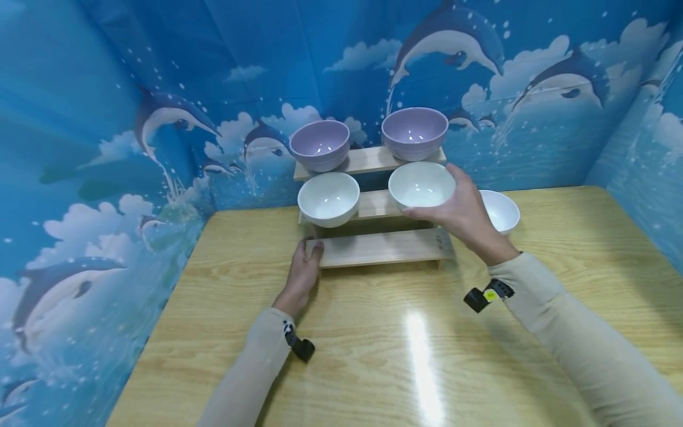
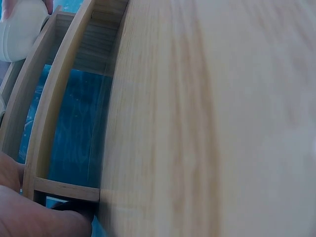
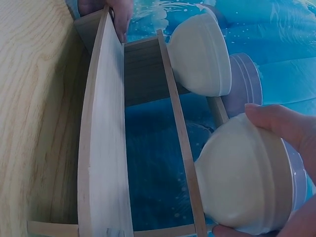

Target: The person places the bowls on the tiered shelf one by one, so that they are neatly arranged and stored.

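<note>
A three-step wooden rack [image 1: 380, 249] stands on the table in the head view. At the left end of its lowest step, my left hand [image 1: 302, 273] grips the board, thumb on top. My right hand [image 1: 465, 214] holds a pale green-white bowl [image 1: 421, 184] by its right side, at the right part of the middle step. In the right wrist view this bowl's base [image 3: 212, 182] meets the step board. A second pale bowl [image 1: 328, 200] sits on the left of that step. Two purple bowls [image 1: 320, 145] occupy the top step, left and right.
A white bowl [image 1: 500, 211] stands on the table right of the rack, partly hidden behind my right hand. The wooden table [image 1: 363, 344] extends in front. A blue dolphin-printed curtain [image 1: 256, 71] closes off the back and both sides.
</note>
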{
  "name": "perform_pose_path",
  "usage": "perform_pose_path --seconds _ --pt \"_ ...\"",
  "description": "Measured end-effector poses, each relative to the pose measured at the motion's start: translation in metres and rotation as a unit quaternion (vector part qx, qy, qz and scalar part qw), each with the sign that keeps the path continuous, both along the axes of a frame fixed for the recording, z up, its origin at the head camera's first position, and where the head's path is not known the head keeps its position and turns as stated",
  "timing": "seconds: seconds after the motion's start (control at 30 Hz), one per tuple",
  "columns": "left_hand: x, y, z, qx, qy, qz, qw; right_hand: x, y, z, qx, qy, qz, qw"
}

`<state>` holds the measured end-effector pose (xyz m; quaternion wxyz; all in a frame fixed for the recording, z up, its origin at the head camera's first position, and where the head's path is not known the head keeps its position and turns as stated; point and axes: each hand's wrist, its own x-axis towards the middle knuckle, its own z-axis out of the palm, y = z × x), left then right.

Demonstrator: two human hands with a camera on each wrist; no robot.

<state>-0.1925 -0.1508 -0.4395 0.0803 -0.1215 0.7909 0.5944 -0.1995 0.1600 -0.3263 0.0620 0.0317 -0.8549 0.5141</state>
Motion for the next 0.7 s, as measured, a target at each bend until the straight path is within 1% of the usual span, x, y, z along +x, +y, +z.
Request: perform_pose_path --seconds 0.23,0.37,0.53,0.7 --pt "0.000 -0.001 0.000 -0.001 -0.008 0.002 1.0000 0.003 0.000 0.001 0.002 -0.009 0.003 1.000" --pt "0.000 -0.001 0.000 -0.001 -0.013 0.004 0.9999 0.005 0.001 0.001 -0.002 -0.008 0.012 1.000" --pt "0.000 -0.001 0.001 -0.002 -0.009 0.004 0.9999 0.007 0.006 0.005 0.006 -0.011 0.022 1.000" --pt "0.000 -0.001 0.001 -0.002 -0.002 0.001 1.0000 0.009 0.014 0.011 0.026 -0.028 0.009 0.999"
